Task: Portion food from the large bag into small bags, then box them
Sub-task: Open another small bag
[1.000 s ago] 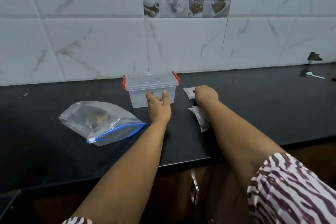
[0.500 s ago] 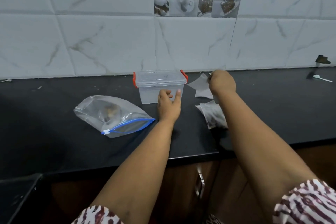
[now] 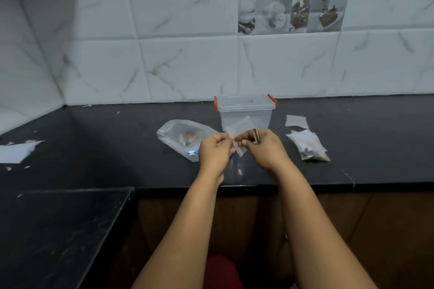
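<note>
A person stands at a black bench [image 3: 352,148] backed by white marble-look tiles. Both bare forearms reach forward over the front edge, and the hands meet above the middle of the bench.

The left hand [image 3: 215,150] and the right hand [image 3: 264,148] hold one small clear bag [image 3: 239,132] between them, lifted off the bench. The fingers of each hand are curled in, pinching the bag's lower edge between thumb and fingertips. The bag stands up from the pinch and looks empty, though it is thin and blurred.

Just behind the hands, toward the back edge, sits a clear box [image 3: 245,112] with its lid on and red clips at both ends. To the left of the hands, partly hidden by the left hand, the large bag [image 3: 178,136] lies flat with a blue zip strip and a small brown clump of food inside. To the right, a filled small bag [image 3: 307,145] lies on the bench with dark food at its near end. Just behind it, beside the box, lies an empty bag [image 3: 296,121].

At the far left edge lies a white scrap [image 3: 16,151] with a few crumbs near it.
</note>
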